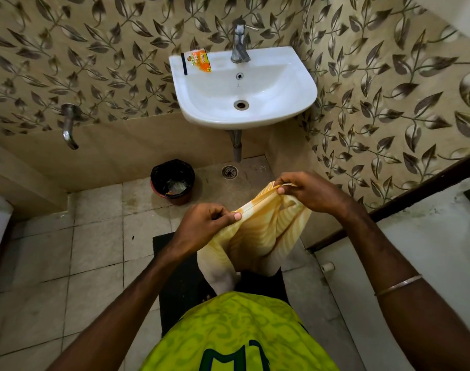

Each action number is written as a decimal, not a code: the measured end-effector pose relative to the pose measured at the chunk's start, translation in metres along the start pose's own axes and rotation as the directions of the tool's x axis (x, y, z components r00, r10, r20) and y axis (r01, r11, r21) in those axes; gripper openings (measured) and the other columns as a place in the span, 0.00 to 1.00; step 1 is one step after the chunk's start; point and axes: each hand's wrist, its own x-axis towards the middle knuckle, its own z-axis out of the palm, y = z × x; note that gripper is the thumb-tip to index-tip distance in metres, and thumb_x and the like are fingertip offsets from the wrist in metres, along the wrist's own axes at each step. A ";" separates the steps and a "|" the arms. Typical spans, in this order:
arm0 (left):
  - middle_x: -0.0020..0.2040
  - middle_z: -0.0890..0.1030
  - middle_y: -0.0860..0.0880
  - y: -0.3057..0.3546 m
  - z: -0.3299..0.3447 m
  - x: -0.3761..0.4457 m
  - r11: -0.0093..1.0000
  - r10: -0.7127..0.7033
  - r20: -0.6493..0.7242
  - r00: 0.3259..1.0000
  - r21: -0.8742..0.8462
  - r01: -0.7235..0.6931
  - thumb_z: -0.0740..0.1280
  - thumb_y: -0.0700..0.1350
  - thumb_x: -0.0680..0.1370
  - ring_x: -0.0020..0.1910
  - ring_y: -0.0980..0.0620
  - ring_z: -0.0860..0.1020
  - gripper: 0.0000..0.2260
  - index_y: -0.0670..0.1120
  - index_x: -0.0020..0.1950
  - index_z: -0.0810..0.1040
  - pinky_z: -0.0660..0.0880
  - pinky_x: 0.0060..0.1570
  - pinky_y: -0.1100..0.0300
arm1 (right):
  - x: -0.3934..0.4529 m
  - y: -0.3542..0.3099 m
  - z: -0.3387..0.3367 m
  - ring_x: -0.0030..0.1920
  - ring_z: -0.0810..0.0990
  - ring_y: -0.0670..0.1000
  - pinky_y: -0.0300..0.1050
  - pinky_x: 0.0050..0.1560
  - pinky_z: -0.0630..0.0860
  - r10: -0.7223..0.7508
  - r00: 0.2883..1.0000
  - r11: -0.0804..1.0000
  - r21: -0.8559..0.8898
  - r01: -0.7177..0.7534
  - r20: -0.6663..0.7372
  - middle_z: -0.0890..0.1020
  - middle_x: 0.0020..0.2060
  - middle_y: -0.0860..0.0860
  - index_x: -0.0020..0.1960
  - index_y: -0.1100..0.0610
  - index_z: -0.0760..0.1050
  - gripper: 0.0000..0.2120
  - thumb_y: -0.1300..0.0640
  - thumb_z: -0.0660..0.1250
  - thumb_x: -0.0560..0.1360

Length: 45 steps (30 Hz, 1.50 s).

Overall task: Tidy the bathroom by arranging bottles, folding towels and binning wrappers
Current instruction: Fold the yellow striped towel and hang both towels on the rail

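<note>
A yellow and white striped towel hangs between my two hands in front of my body. My left hand pinches its upper edge on the left. My right hand pinches the same edge higher up on the right. The cloth sags in loose folds below them. An orange wrapper and a thin black strip lie on the back left rim of the white sink. A black-lined bin with some litter inside stands on the floor under the sink's left side.
A chrome tap stands at the back of the sink, and a wall spout sticks out at the left. A floor drain lies beneath the sink pipe. A black mat lies under me. A white door stands at the right.
</note>
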 end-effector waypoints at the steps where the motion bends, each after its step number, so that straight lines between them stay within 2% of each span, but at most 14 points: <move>1: 0.36 0.83 0.45 0.001 0.000 0.000 1.000 0.002 0.000 1.000 -0.008 -0.002 0.69 0.66 0.72 0.37 0.40 0.81 0.20 0.49 0.40 0.84 0.76 0.36 0.42 | 0.000 0.002 -0.001 0.48 0.81 0.46 0.50 0.49 0.77 0.002 1.000 1.000 -0.002 -0.002 -0.010 0.84 0.47 0.46 0.48 0.45 0.79 0.05 0.54 0.67 0.80; 5: 0.36 0.83 0.47 0.010 0.005 0.002 1.000 0.031 0.008 0.999 -0.004 -0.031 0.71 0.58 0.76 0.36 0.43 0.81 0.14 0.49 0.40 0.84 0.76 0.35 0.44 | 0.001 0.008 0.005 0.54 0.81 0.49 0.55 0.56 0.79 0.048 0.998 0.999 -0.022 -0.047 0.047 0.83 0.52 0.47 0.54 0.48 0.80 0.05 0.55 0.67 0.81; 9: 0.37 0.84 0.49 0.013 0.007 0.007 0.997 0.072 -0.009 0.997 0.013 -0.072 0.68 0.64 0.73 0.37 0.46 0.82 0.18 0.51 0.42 0.84 0.78 0.37 0.40 | -0.008 -0.005 0.020 0.64 0.77 0.46 0.46 0.61 0.76 -0.019 0.981 0.997 0.081 0.004 0.193 0.78 0.66 0.45 0.71 0.44 0.73 0.20 0.58 0.66 0.81; 11: 0.38 0.85 0.50 0.013 0.008 0.008 0.994 0.100 0.013 0.995 0.033 -0.101 0.68 0.64 0.74 0.38 0.48 0.83 0.17 0.51 0.44 0.85 0.79 0.38 0.40 | -0.010 -0.017 0.032 0.65 0.76 0.44 0.40 0.61 0.74 -0.081 0.968 0.992 0.114 0.055 0.237 0.75 0.68 0.43 0.74 0.40 0.68 0.25 0.58 0.65 0.81; 14: 0.38 0.85 0.50 0.018 0.011 0.008 0.991 0.128 0.034 0.991 0.037 -0.129 0.69 0.63 0.73 0.37 0.47 0.82 0.16 0.52 0.44 0.86 0.77 0.37 0.41 | -0.008 -0.030 0.047 0.61 0.78 0.44 0.43 0.59 0.77 -0.148 0.963 0.987 0.096 0.129 0.226 0.80 0.64 0.45 0.71 0.43 0.72 0.19 0.55 0.66 0.81; 18: 0.38 0.85 0.49 0.016 0.011 0.006 0.994 0.102 0.060 0.993 0.037 -0.104 0.69 0.68 0.71 0.37 0.44 0.82 0.21 0.51 0.44 0.86 0.77 0.37 0.39 | -0.003 -0.029 0.047 0.51 0.81 0.44 0.57 0.53 0.80 -0.138 0.975 0.990 0.009 0.139 0.175 0.84 0.49 0.46 0.56 0.49 0.80 0.06 0.53 0.67 0.80; 24: 0.39 0.85 0.48 0.004 0.007 -0.004 1.000 0.022 0.026 0.999 0.012 -0.022 0.71 0.65 0.70 0.39 0.44 0.83 0.18 0.51 0.44 0.85 0.79 0.40 0.38 | -0.001 -0.018 0.037 0.50 0.82 0.43 0.53 0.52 0.80 -0.102 0.988 0.995 -0.007 0.103 0.113 0.85 0.49 0.45 0.55 0.49 0.81 0.06 0.55 0.67 0.81; 27: 0.40 0.86 0.50 0.003 0.004 -0.006 1.000 -0.009 0.018 1.000 0.016 0.009 0.74 0.59 0.73 0.40 0.47 0.84 0.13 0.50 0.45 0.86 0.79 0.42 0.38 | 0.000 -0.010 0.030 0.49 0.82 0.43 0.53 0.52 0.80 -0.083 0.993 0.997 -0.003 0.083 0.086 0.84 0.47 0.44 0.51 0.45 0.80 0.05 0.54 0.67 0.81; 29: 0.40 0.86 0.51 0.004 0.002 -0.007 1.000 -0.014 0.020 1.000 0.023 0.014 0.74 0.55 0.74 0.39 0.48 0.84 0.09 0.50 0.45 0.86 0.79 0.42 0.38 | 0.000 -0.006 0.026 0.48 0.81 0.43 0.51 0.51 0.79 -0.060 0.996 0.998 -0.003 0.061 0.071 0.84 0.46 0.44 0.49 0.43 0.79 0.05 0.53 0.67 0.81; 33: 0.40 0.86 0.50 0.002 -0.001 -0.009 1.000 -0.015 0.013 1.000 0.020 0.015 0.74 0.55 0.74 0.39 0.46 0.84 0.09 0.49 0.45 0.86 0.79 0.40 0.38 | 0.000 0.003 0.014 0.46 0.80 0.42 0.49 0.49 0.77 -0.033 0.999 0.999 -0.003 0.033 -0.010 0.83 0.44 0.43 0.50 0.47 0.80 0.03 0.54 0.68 0.80; 36: 0.39 0.86 0.50 0.004 -0.001 -0.009 1.000 -0.008 0.003 1.000 0.008 0.008 0.74 0.53 0.74 0.38 0.47 0.83 0.09 0.48 0.44 0.86 0.79 0.39 0.41 | 0.001 0.011 0.011 0.46 0.80 0.43 0.50 0.48 0.77 -0.022 0.999 1.000 -0.014 0.022 -0.042 0.82 0.44 0.43 0.46 0.43 0.78 0.06 0.54 0.68 0.80; 39: 0.38 0.85 0.51 0.009 0.002 -0.008 1.000 0.008 -0.002 1.000 0.013 -0.008 0.74 0.51 0.75 0.37 0.49 0.83 0.07 0.48 0.44 0.86 0.79 0.39 0.44 | 0.000 0.013 0.019 0.52 0.81 0.44 0.54 0.55 0.79 -0.020 1.000 1.000 0.010 0.020 0.016 0.83 0.49 0.44 0.52 0.46 0.80 0.04 0.54 0.67 0.80; 42: 0.39 0.85 0.51 0.011 0.003 -0.006 1.000 0.023 0.005 1.000 0.012 -0.023 0.74 0.51 0.75 0.38 0.50 0.83 0.07 0.48 0.44 0.86 0.80 0.39 0.43 | -0.007 0.000 0.033 0.59 0.79 0.42 0.47 0.60 0.79 -0.097 0.988 0.989 0.123 0.082 0.123 0.81 0.58 0.43 0.64 0.46 0.78 0.13 0.56 0.66 0.81; 45: 0.38 0.85 0.51 0.013 0.004 -0.005 0.998 0.057 0.021 0.998 0.020 -0.057 0.74 0.52 0.75 0.36 0.48 0.82 0.07 0.50 0.45 0.86 0.78 0.38 0.41 | -0.009 -0.018 0.056 0.62 0.78 0.44 0.44 0.60 0.77 -0.177 0.956 0.982 0.108 0.156 0.233 0.80 0.62 0.44 0.71 0.43 0.72 0.20 0.55 0.66 0.81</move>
